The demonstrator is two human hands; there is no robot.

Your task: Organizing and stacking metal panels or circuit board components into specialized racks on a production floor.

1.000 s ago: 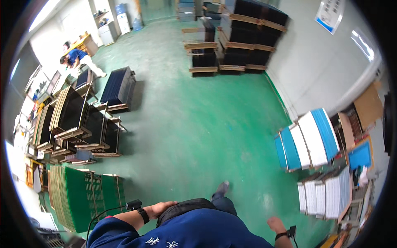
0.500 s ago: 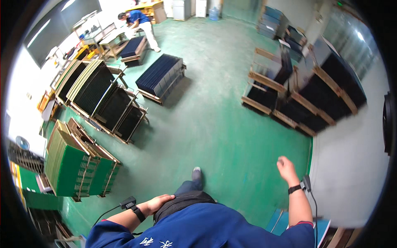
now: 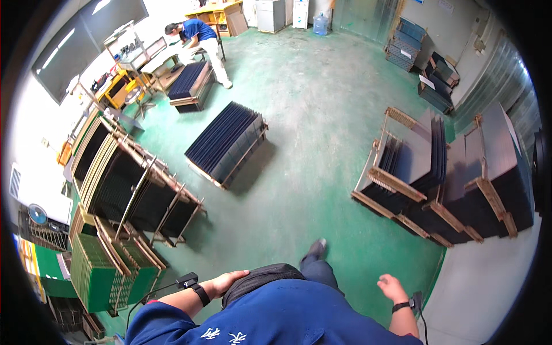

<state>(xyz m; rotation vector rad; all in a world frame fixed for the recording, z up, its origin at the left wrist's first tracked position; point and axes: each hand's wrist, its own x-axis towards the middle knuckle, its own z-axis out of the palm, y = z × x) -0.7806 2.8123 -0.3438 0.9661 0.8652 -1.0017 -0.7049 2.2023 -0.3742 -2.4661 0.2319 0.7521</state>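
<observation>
My left hand (image 3: 229, 282) is at the left end of the black waist bag (image 3: 261, 280), its fingers closed over the bag's edge. Part of those fingers is hidden against the bag. Out to my right, above the green floor, my right hand (image 3: 393, 288) hangs free with loosely bent fingers. Nothing shows in it, and a small gap separates the thumb from the fingers. Each wrist wears a black strap with a small cabled device. One dark shoe (image 3: 318, 247) is stretched forward on the floor.
Racks of dark panels (image 3: 121, 167) and green boards (image 3: 95, 270) stand along the left. A low rack of dark sheets (image 3: 224, 138) stands ahead. More loaded racks (image 3: 402, 167) line the right beside a pale wall. A person (image 3: 201, 40) bends over a bench at the far left.
The view has moved forward through the room, and the racks appear nearer. My right hand has swung down and back toward my body. My left hand stays at the waist bag.
</observation>
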